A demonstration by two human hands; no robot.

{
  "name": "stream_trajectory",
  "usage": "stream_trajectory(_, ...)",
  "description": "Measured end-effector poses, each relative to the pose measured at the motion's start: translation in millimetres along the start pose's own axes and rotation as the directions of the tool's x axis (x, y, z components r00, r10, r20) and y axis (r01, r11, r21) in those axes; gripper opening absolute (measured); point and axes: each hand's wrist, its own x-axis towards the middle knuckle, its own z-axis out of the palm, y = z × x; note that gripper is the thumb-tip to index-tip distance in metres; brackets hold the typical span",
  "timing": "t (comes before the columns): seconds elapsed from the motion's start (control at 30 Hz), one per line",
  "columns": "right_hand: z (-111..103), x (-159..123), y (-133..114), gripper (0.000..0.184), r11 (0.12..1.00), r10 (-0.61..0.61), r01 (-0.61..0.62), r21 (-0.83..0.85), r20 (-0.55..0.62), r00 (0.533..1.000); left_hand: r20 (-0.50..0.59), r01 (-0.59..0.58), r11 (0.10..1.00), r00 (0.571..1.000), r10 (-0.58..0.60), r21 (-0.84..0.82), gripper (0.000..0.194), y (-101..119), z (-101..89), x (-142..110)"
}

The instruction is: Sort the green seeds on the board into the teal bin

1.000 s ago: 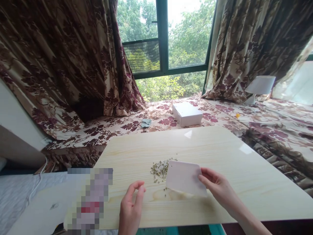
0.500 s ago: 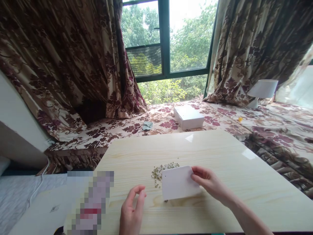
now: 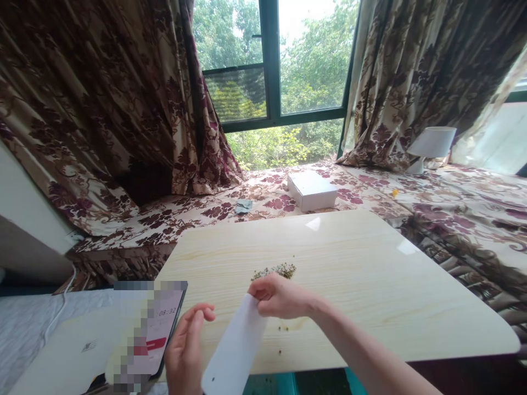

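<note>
Clamping one end of the white card (image 3: 236, 349) between thumb and curled fingers of the right hand (image 3: 282, 297), with the rest slanting down from those fingertips, seemingly past the near edge of the table (image 3: 362, 263). Holding the left hand (image 3: 185, 340) loosely curled just beside the card's lower end, gripping nothing visible; whether touching the card, cannot tell. With a heap of small mixed grains (image 3: 285, 269) just beyond the right fingers, partly hidden behind them, and a few stray grains (image 3: 280, 352) on the nearer side of the same fingers. Best, by judgement, to pinch firmly without buckling the thin-looking card, to steady its lower end with the left fingers, and to carry the right knuckles clear of the heap, so as not to scatter it.
</note>
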Motion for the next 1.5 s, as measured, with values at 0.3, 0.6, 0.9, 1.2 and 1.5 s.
stream_trajectory(0.3, 6, 27, 1, 0.029, 0.937, 0.171, -0.102, -0.333, 0.184, 0.968, 0.064, 0.069, 0.994, 0.996, -0.064, -0.086, 0.035, -11, -9.9, -2)
stream_trajectory(0.6, -13, 11, 10, 0.028, 0.907, 0.222, -0.134, -0.4, 0.182, 0.958, 0.11, 0.114, 0.992, 0.988, -0.108, -0.053, 0.04, -6, 2.8, -7)
stream_trajectory(0.9, -41, -28, 11, 0.022, 0.985, 0.154, -0.152, -0.087, 0.021, 0.988, 0.204, 0.1, 0.995, 0.974, -0.097, -0.008, 0.037, 15, 21.4, -11)
stream_trajectory(1.2, -60, -104, 54, 0.025, 0.92, 0.227, -0.031, 0.39, -0.468, 0.854, 0.297, 0.036, 0.987, 0.951, -0.082, 0.157, 0.04, 6, 23.2, -9)
stream_trajectory(1.5, -51, -130, 57, 0.032, 0.937, 0.272, -0.123, 0.326, -0.463, 0.843, 0.31, 0.011, 0.984, 0.948, -0.067, 0.179, 0.037, 6, 22.7, -10)
